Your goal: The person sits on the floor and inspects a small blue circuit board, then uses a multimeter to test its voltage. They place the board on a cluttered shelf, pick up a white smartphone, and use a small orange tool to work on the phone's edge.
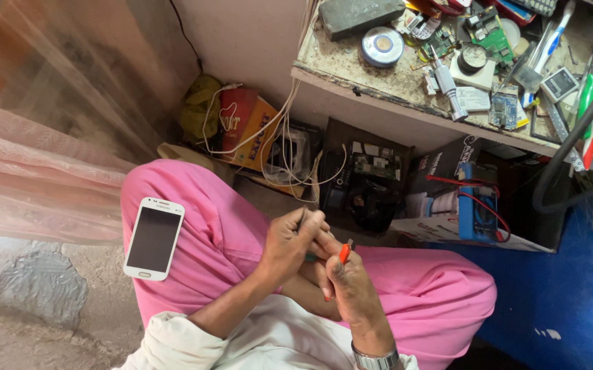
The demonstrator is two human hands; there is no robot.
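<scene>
My left hand [291,245] and my right hand [346,281] meet over my lap, above pink trousers [221,226]. The right hand's fingers pinch a small orange-red handled tool [344,253]. The left hand is curled, its fingers closed around a thin dark part with a bit of green showing beside it; what it is stays unclear. A white smartphone [154,238] with a dark screen lies face up on my left thigh, apart from both hands. A metal watch [375,359] sits on my right wrist.
A cluttered workbench [392,85] at upper right holds circuit boards, a round tape roll [382,46], a screwdriver and small tools. Below it stand boxes with electronics, red wires [471,199] and white cables. Pink netting [43,185] hangs at left. Blue floor at right.
</scene>
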